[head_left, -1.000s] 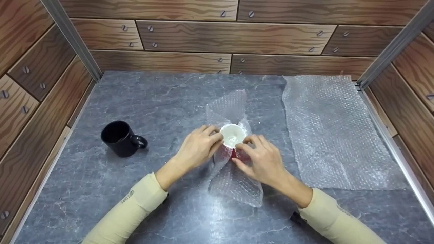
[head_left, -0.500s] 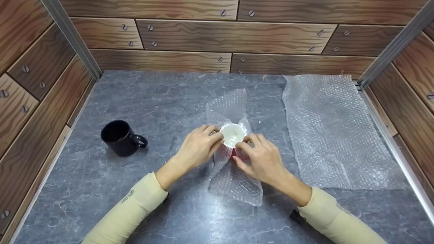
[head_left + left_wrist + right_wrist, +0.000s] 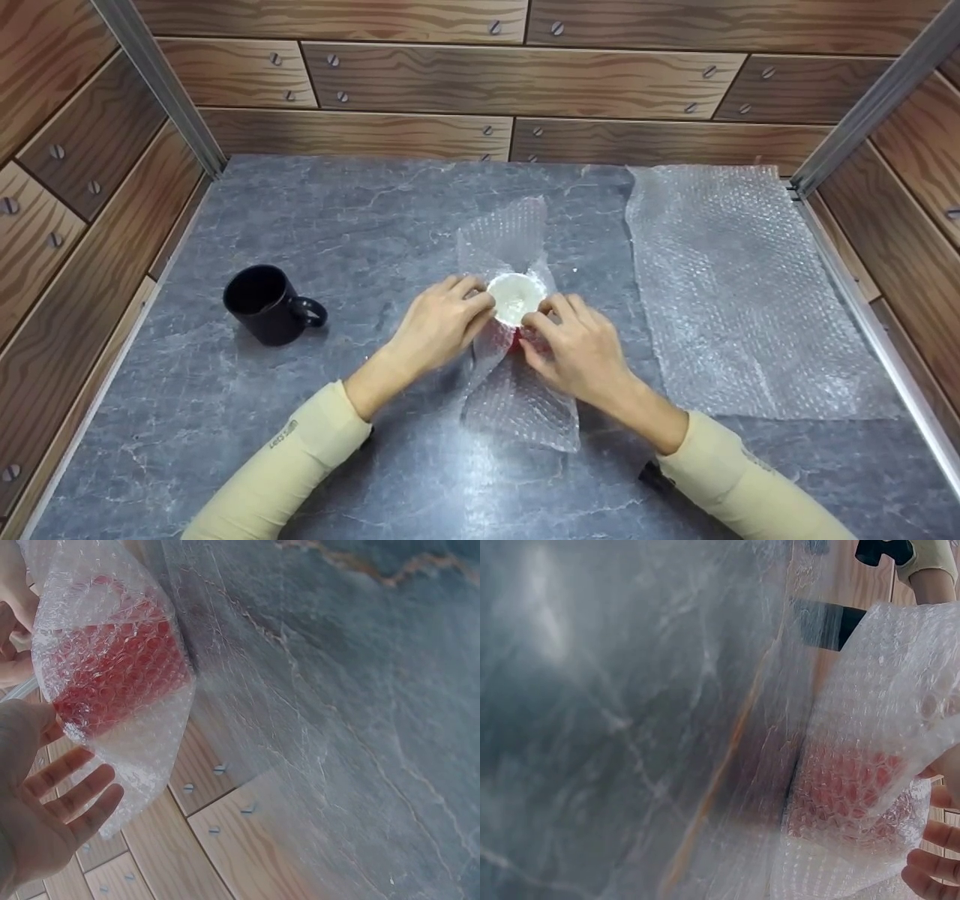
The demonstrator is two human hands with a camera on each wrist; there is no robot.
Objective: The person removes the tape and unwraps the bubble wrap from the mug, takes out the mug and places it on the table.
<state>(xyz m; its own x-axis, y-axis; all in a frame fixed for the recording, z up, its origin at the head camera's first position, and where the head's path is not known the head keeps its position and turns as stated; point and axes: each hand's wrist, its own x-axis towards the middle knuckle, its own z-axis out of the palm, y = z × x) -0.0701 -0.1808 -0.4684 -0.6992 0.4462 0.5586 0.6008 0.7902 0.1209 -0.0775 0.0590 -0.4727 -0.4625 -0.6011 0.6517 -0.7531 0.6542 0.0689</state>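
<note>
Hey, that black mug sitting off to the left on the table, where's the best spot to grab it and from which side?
Probably by the handle. The black mug stands upright with that loop pointing right, toward the left hand, so coming in from the mug's right side looks easiest. The open rim faces up, so a grasp from above around the rim would also seem workable.

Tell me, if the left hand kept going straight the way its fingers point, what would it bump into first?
The left hand points right, at the red cup wrapped in bubble wrap. It already touches the wrap, so the cup comes first, then probably the right hand.
</note>
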